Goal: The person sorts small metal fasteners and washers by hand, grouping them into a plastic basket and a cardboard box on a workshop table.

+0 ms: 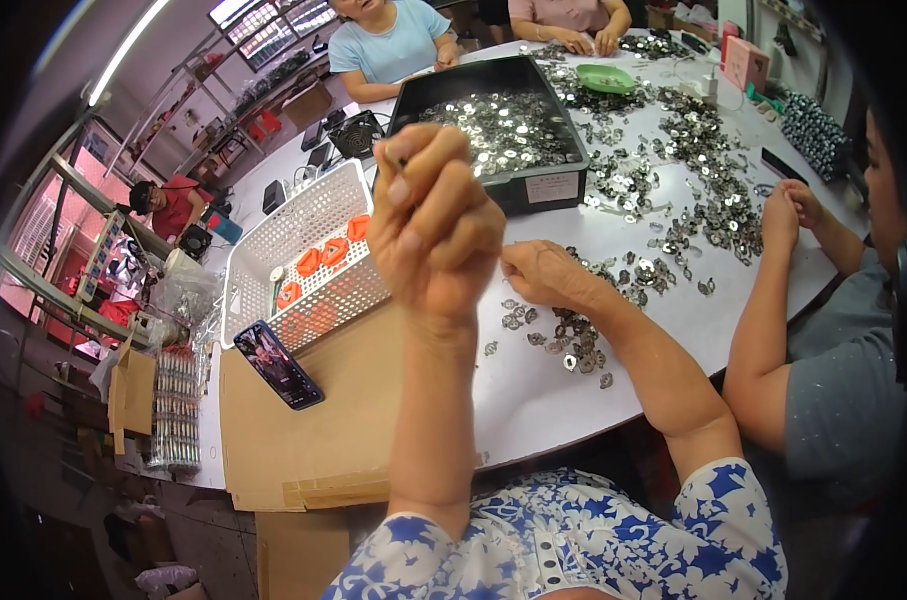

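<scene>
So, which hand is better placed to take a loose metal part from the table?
Probably the right hand: it is low, beside the loose metal parts, while the left hand is raised, apparently pinching a small dark object.

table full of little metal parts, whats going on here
The person's left hand is raised in front of a black bin, pinching something small and dark, too hidden to name. Their right hand is beside loose metal parts on the table. More parts lie in the bin; orange pieces are in a white basket, with a phone nearby. Co-workers are around the table; the one at right has both hands together.
</scene>
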{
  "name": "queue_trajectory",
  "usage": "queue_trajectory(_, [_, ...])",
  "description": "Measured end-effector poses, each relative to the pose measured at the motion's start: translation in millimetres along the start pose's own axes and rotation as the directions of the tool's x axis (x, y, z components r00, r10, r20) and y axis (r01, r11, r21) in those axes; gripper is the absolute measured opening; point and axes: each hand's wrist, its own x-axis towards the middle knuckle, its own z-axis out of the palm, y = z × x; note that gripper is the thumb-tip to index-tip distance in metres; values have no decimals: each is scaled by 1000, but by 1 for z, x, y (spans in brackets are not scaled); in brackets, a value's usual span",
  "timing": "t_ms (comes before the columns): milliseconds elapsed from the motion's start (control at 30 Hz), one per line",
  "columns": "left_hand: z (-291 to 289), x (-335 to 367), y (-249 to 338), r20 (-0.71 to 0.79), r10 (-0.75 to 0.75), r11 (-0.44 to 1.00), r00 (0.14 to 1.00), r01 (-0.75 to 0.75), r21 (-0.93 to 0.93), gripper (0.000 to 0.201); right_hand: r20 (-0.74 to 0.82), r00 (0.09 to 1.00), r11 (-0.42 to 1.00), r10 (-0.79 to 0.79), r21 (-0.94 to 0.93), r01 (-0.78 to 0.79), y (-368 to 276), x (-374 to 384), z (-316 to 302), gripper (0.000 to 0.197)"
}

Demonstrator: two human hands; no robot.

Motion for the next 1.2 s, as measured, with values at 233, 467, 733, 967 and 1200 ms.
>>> queue_trajectory(233, [-48,91,120,-480,279,673,832,187,716,22,66,996,998,56,36,-58,-2,3,-9,10])
queue_trajectory(467, [-143,81,184,-417,613,-554,671,742,378,51,63,997,999,38,2,-38,-13,3,-10,10])
queue_trajectory(733, [-102,22,123,-542,427,-151,724,648,747,23,-178,984,977,-11,207,48,0,5,-16,9])
queue_trajectory(967, [-58,-116,53,-672,361,-132,647,748,650,43,-38,997,905,-62,419,72,-37,11,-22,9])
queue_trajectory(1200, [-34,-179,53,-685,441,65,580,740,669,31,228,968,897,-103,442,-9,-65,1,-22,14])
